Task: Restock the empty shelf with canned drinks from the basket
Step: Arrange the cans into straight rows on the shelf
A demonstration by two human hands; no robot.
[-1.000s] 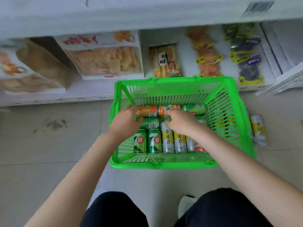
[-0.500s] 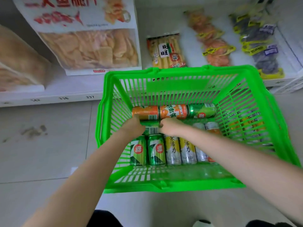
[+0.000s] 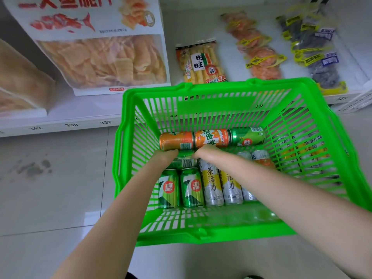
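A green plastic basket [image 3: 217,86] stands on the floor before a low shelf. Inside lie two orange cans [image 3: 176,140] and a green can [image 3: 247,135] along the far wall. Nearer me are two green 7-marked cans [image 3: 169,188] and silver-and-yellow tea cans [image 3: 210,184]. Between these rows a green can [image 3: 184,161] lies sideways. My left hand [image 3: 167,156] is at its left end and my right hand [image 3: 207,154] at its right end. The fingers of both curl down out of sight, so I cannot see the grip.
The white bottom shelf [image 3: 60,117] behind the basket holds big bags of crisps [image 3: 104,59], a rice-cracker pack [image 3: 201,63] and strips of small snack packs [image 3: 259,57]. More cans [image 3: 302,154] lie on the floor beyond the basket's right wall. Grey tiled floor spreads to the left.
The view has dropped closer to the basket. Both hands slid from the orange cans at the back down to the sideways green can and have stayed there for the last half second.
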